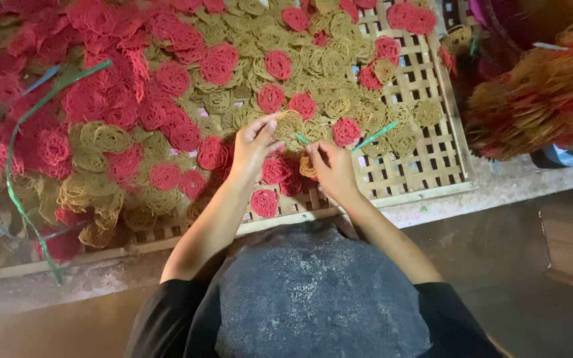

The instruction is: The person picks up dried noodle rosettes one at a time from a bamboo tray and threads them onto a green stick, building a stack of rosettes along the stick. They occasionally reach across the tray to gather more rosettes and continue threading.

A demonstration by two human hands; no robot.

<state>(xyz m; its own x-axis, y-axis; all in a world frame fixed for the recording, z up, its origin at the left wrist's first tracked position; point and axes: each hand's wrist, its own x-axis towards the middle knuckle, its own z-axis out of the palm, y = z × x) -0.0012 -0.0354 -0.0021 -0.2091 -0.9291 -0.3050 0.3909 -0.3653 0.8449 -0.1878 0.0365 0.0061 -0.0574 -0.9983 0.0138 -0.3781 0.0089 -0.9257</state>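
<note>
At centre frame, the left hand (254, 147) pinches a tan noodle-like coil (289, 123) at its fingertips, while the right hand (331, 171) grips a small tan coil (308, 167) and a thin green strip (374, 136) — seemingly for tying. Lacy red and tan coils (167, 79) cover a woven bamboo tray (432, 159), laid flat, apparently drying.

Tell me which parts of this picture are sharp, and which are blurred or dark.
Head view: the left hand, the right hand and the red and yellow noodle coils on the bamboo lattice tray are lit and fairly sharp; the far left coils and the bundle at right look soft; the floor lies dim.
</note>
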